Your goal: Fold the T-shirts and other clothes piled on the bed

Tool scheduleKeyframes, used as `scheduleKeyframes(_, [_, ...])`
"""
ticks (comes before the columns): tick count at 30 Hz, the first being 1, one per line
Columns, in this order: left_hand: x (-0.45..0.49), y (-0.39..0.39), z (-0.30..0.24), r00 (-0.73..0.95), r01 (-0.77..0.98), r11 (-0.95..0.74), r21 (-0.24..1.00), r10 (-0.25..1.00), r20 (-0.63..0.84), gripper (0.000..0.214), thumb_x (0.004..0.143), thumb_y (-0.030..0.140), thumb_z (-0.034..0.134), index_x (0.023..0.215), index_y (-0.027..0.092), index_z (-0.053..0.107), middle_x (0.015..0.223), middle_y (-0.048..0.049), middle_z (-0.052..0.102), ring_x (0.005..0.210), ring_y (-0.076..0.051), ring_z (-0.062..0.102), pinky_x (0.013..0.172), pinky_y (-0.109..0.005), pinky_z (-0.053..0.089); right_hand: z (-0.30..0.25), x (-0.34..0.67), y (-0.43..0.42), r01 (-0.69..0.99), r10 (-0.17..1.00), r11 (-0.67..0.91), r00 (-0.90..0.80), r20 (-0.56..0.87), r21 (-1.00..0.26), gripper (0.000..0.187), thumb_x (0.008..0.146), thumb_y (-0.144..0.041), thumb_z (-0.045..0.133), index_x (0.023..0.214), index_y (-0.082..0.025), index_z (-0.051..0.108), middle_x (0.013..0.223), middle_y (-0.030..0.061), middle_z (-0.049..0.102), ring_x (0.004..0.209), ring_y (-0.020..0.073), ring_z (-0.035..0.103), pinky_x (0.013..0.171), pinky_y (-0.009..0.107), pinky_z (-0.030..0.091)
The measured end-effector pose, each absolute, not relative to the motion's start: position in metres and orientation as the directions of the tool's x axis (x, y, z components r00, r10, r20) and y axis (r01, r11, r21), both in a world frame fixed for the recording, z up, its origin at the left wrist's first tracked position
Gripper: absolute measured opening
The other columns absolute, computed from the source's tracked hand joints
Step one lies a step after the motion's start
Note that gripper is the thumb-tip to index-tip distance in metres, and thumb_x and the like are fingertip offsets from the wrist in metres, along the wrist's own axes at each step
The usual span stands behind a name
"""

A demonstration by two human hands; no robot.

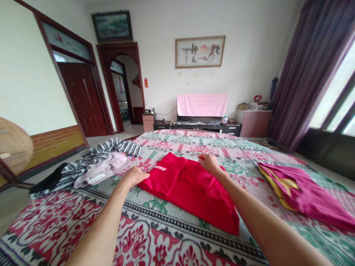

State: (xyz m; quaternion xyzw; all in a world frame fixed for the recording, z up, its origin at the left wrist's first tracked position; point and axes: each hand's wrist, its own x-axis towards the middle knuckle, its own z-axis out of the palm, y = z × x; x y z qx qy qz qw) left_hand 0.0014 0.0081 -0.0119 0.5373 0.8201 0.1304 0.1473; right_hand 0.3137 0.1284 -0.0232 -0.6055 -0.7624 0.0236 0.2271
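A red garment with a small white print lies spread flat on the bed, which has a floral cover. My left hand rests at the garment's left edge, fingers curled down onto the cloth. My right hand sits on the garment's far edge, fingers bent and pinching the fabric there. Both forearms reach in from the near side.
A heap of striped, pale pink and dark clothes lies at the bed's left. A folded magenta and yellow garment lies at the right. A round wooden table stands far left; a low cabinet with a pink towel stands beyond the bed.
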Motion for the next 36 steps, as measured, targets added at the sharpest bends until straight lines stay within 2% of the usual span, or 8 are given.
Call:
scheduleKeyframes(6, [0.024,-0.003,0.025,-0.406,0.881,0.375,0.290,0.912,0.055,0.032,0.064,0.053,0.060,0.059,0.021,0.063,0.058,-0.0036,0.062,0.062,-0.018,0.058,0.054,-0.026,0.035,-0.020,0.249,0.136,0.916,0.976,0.190,-0.137,0.169,-0.353,0.037,0.082,-0.034,0.047,0.101,-0.014,0.073,0.103,0.0159,0.071,0.098,0.0260,0.065,0.077,0.029,0.047])
scheduleKeyframes(11, [0.074,-0.011,0.026,-0.076,0.954,0.088,0.288,0.996,-0.051,0.032,0.059,0.053,0.065,0.064,0.021,0.069,0.065,-0.0041,0.067,0.065,-0.018,0.061,0.055,-0.026,0.038,-0.026,0.241,0.146,0.910,0.985,0.170,-0.147,0.089,-0.378,0.028,0.074,-0.026,0.054,0.090,-0.017,0.075,0.092,0.0114,0.072,0.088,0.0237,0.066,0.070,0.027,0.047])
scheduleKeyframes(17, [0.097,-0.011,0.011,0.010,0.986,0.007,0.166,0.995,-0.102,0.014,0.056,0.020,0.061,0.065,0.018,0.072,0.072,-0.0095,0.071,0.068,-0.020,0.063,0.054,-0.026,0.039,-0.031,0.248,0.156,0.848,0.987,0.156,-0.112,0.117,-0.507,0.028,0.070,-0.025,0.060,0.093,-0.020,0.076,0.074,0.0045,0.071,0.074,0.0184,0.065,0.062,0.022,0.045])
scheduleKeyframes(23, [0.098,-0.013,0.018,0.091,0.951,-0.047,0.307,0.987,-0.133,0.014,0.057,0.020,0.060,0.063,0.019,0.073,0.054,-0.0031,0.064,0.054,-0.014,0.057,0.049,-0.023,0.036,-0.031,0.260,0.159,0.831,0.983,0.123,-0.029,0.179,-0.542,0.036,0.073,-0.026,0.058,0.105,-0.018,0.073,0.077,0.0050,0.071,0.074,0.0181,0.065,0.065,0.023,0.046])
scheduleKeyframes(27, [0.097,-0.010,0.013,0.132,0.901,-0.029,0.433,0.969,-0.210,0.011,0.059,0.026,0.061,0.059,0.019,0.069,0.047,0.0007,0.056,0.047,-0.012,0.051,0.046,-0.022,0.034,-0.034,0.264,0.154,0.881,0.975,0.169,-0.083,0.207,-0.442,0.035,0.072,-0.023,0.059,0.104,-0.016,0.072,0.088,0.0097,0.072,0.086,0.0219,0.065,0.073,0.026,0.047])
scheduleKeyframes(30, [0.077,-0.006,0.017,0.066,0.839,0.069,0.540,0.972,-0.227,0.025,0.068,0.040,0.057,0.057,0.018,0.064,0.051,-0.0002,0.058,0.048,-0.011,0.052,0.047,-0.021,0.037,-0.028,0.258,0.147,0.916,0.958,0.199,-0.108,0.264,-0.348,0.040,0.073,-0.019,0.058,0.111,-0.013,0.068,0.107,0.0152,0.068,0.095,0.0235,0.064,0.078,0.027,0.047])
scheduleKeyframes(33, [0.043,-0.001,0.021,-0.218,0.885,0.235,0.401,0.972,-0.089,0.027,0.067,0.044,0.059,0.058,0.019,0.063,0.055,-0.0019,0.060,0.053,-0.014,0.055,0.050,-0.024,0.037,-0.016,0.244,0.142,0.906,0.942,0.247,-0.141,0.306,-0.345,0.040,0.076,-0.015,0.052,0.113,-0.016,0.068,0.113,0.0128,0.067,0.098,0.0219,0.064,0.079,0.025,0.046])
scheduleKeyframes(36, [0.015,0.002,0.015,-0.310,0.893,0.323,0.314,0.946,-0.093,0.028,0.065,0.046,0.062,0.056,0.019,0.062,0.054,-0.0033,0.059,0.057,-0.016,0.057,0.052,-0.025,0.037,-0.010,0.219,0.138,0.865,0.932,0.341,-0.261,0.250,-0.368,0.038,0.078,-0.012,0.049,0.108,-0.019,0.071,0.098,0.0072,0.072,0.094,0.0201,0.064,0.079,0.023,0.045])
